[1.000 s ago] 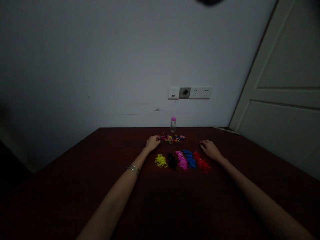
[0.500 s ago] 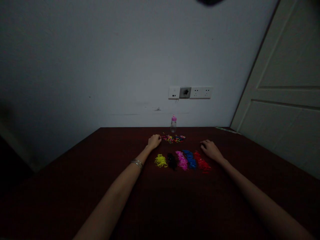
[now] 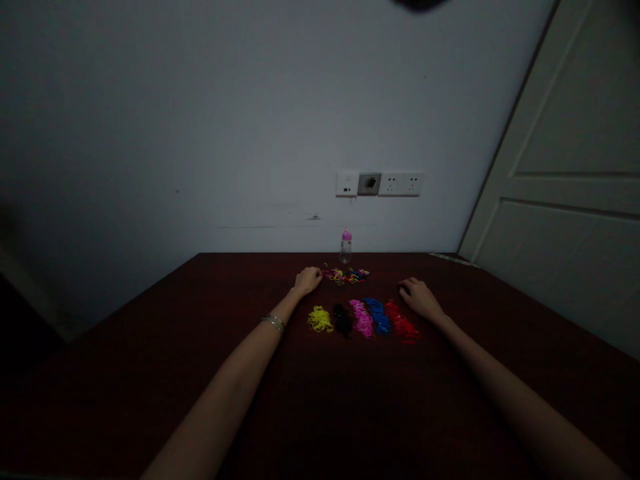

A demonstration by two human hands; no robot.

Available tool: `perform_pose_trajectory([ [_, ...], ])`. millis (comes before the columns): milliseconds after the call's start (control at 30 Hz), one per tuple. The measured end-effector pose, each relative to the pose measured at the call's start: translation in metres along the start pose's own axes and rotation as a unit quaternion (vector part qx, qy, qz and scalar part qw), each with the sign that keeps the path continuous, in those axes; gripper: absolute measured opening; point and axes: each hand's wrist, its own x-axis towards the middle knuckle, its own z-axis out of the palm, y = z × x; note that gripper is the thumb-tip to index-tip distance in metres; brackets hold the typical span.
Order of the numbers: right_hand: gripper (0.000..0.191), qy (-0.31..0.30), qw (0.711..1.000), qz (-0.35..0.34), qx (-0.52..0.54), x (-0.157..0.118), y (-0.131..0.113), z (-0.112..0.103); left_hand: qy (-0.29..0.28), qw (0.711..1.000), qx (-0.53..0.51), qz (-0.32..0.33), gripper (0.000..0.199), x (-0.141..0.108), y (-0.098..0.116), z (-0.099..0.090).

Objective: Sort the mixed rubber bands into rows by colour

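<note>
My left hand [image 3: 308, 281] rests on the dark red table with its fingers curled in, at the left edge of a mixed pile of small coloured rubber bands [image 3: 346, 275]. Whatever it may hold is hidden. Beyond the red pile [image 3: 401, 323], my right hand [image 3: 419, 296] lies on the table, thumb and fingers apart and nothing visible in them. Between my forearms, sorted bands form a row: a yellow pile [image 3: 320, 319], a black pile [image 3: 343, 320], a pink pile [image 3: 362, 320], a blue pile [image 3: 379, 316] and the red one.
A clear bottle with a pink cap [image 3: 346, 247] stands behind the mixed pile, near the wall. Wall sockets [image 3: 379, 184] sit above the table's far edge. A pale panelled door [image 3: 565, 200] is at the right. A thin strip [image 3: 454, 259] lies at the far right edge.
The whole view has shifted very slightly. Both hands and the piles of rubber bands keep their places on the table.
</note>
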Motion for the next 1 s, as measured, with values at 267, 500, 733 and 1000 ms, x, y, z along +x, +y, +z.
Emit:
perform_pose_trajectory([
  [267, 0.032, 0.001, 1.000, -0.001, 0.004, 0.003, 0.003, 0.002, 0.013, 0.999, -0.036, 0.016, 0.022, 0.001, -0.006, 0.001],
  [500, 0.034, -0.002, 1.000, -0.005, -0.003, 0.004, 0.003, 0.003, -0.124, 0.971, -0.191, 0.069, 0.020, 0.018, -0.011, -0.007],
  [733, 0.033, 0.002, 1.000, -0.001, -0.005, 0.003, 0.002, 0.001, -0.273, 0.922, -0.239, 0.136, 0.012, -0.002, 0.009, -0.023],
  [1000, 0.032, -0.002, 1.000, 0.011, -0.006, 0.002, 0.001, 0.000, -0.299, 0.920, -0.228, 0.110, 0.013, -0.008, 0.017, -0.023],
])
